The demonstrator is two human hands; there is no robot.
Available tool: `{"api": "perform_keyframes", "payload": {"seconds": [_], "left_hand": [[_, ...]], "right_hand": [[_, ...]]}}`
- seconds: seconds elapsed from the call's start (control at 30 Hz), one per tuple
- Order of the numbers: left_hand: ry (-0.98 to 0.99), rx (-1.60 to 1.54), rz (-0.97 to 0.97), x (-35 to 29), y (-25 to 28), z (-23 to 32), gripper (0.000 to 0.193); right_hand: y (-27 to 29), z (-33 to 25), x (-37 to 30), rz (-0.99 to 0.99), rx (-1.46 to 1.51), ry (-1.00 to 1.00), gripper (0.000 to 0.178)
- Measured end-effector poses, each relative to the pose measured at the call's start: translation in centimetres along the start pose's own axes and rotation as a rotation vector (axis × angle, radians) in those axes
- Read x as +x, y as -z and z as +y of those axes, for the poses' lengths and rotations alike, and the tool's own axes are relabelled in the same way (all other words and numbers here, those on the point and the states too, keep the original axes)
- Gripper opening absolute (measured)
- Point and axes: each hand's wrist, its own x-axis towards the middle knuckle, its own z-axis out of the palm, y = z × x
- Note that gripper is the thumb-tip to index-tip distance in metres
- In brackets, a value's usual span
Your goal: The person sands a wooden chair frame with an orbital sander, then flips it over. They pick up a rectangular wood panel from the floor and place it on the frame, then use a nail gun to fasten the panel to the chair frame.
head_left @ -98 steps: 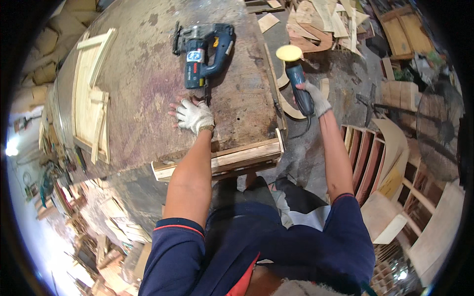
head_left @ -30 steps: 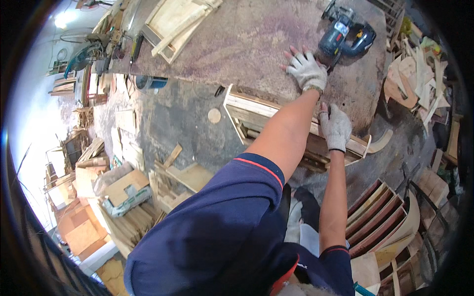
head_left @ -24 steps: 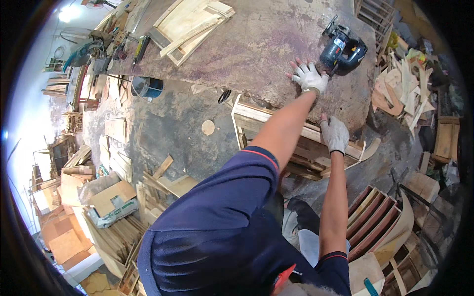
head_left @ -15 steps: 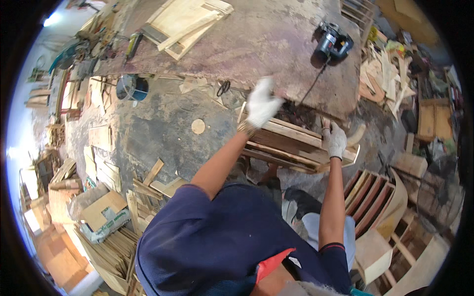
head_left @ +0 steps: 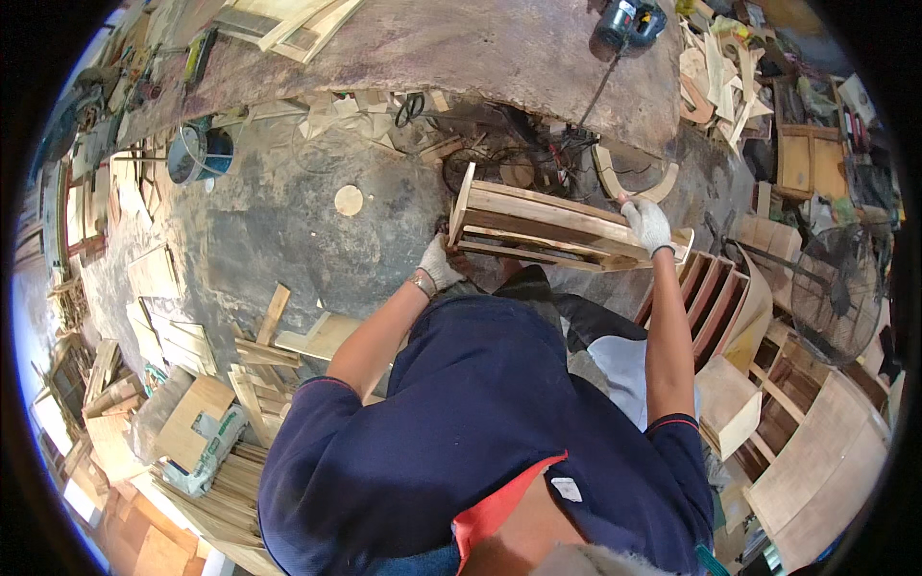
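Right hand [head_left: 648, 226] is wrapped over the top slat of a slatted wooden frame [head_left: 547, 213], close to its right end, cotton glove on with bare fingertips; left hand [head_left: 439, 266], same kind of glove, is up against the lower part of the frame's left end board, but its fingers are partly hidden there so I can't tell if they're really closed on it; the frame itself sits crosswise in front of the person's body, between the two hands, tilted a bit with the right end lower.

Just past the right hand there's a curved strip of pale wood [head_left: 663, 182]; beyond the frame is the near edge of a scuffed worktop [head_left: 451, 53], with a dark blue power tool [head_left: 629, 23] near its right side, cord [head_left: 602, 91] running off the edge toward the frame, and a pale panel [head_left: 279, 19] further left; on the floor [head_left: 288, 259] left of the frame there's a round wooden disc [head_left: 349, 200], then a blue bucket [head_left: 216, 154] farther out; over to the right you've got a curved slatted piece [head_left: 706, 300] and a round fan [head_left: 831, 312].
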Motion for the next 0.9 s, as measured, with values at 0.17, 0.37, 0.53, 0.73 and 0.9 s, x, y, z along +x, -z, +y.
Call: {"api": "perform_keyframes", "payload": {"seconds": [0.17,0.37,0.53,0.73,0.9], "left_hand": [[-0.051,-0.183,0.27,0.5,-2.7,-3.0,0.067],[-0.181,-0.406,0.071,-2.1,-5.3,-4.0,0.086],[-0.329,-0.265,0.09,-2.2,-2.9,-5.2,0.065],[-1.055,0.118,0.529,-3.4,0.0,-6.7,0.04],[-1.278,0.73,0.329,-5.6,-2.1,-4.1,0.045]], "right_hand": [[0.1,-0.3,-2.8,-0.048,-0.032,0.064,0.067],[-0.9,0.4,-5.7,-0.115,0.049,0.221,0.059],[-1.7,6.8,-6.4,-0.066,0.515,0.252,0.036],[-0.2,23.7,-7.7,0.422,1.095,-0.094,0.041],[-7.4,24.8,-8.8,0.1,1.645,-0.277,0.081]]}}
